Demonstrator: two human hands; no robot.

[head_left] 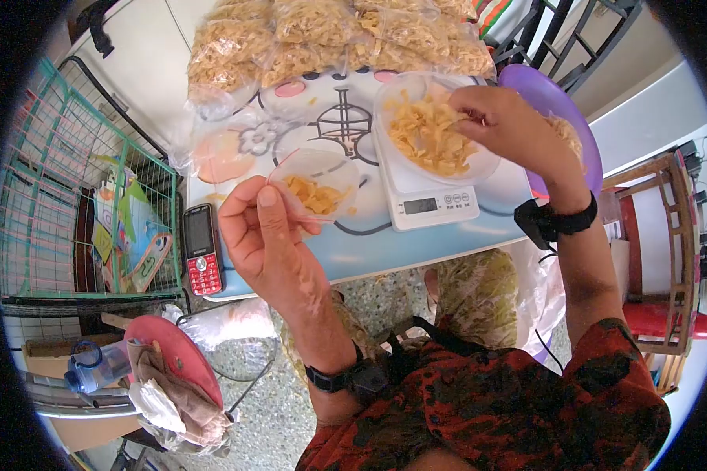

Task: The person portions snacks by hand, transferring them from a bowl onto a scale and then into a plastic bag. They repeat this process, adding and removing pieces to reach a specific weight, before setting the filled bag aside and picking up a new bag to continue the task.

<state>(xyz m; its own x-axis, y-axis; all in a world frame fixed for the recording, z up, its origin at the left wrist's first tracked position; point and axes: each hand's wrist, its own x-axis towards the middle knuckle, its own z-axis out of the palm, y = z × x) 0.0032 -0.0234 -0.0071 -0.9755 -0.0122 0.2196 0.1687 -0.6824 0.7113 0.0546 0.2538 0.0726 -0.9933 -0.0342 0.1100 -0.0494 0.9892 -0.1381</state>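
Observation:
My left hand (271,235) pinches the edge of a small clear plastic bag (339,174), which has some yellow chips (316,195) inside. To its right, a clear round bowl (485,166) with more yellow chips (432,137) rests on a white digital scale (440,217). My right hand (511,125) is over the right side of that bowl, its fingers drawn together at the chips; what they hold, if anything, is too small to make out. The digits on the scale's display cannot be read.
Several filled bags of chips (314,27) are piled along the table's far side. A red and black phone (203,251) lies at the table's left edge. A purple basin (589,141) stands at the right. Beyond the left edge is a green wire cage (71,188).

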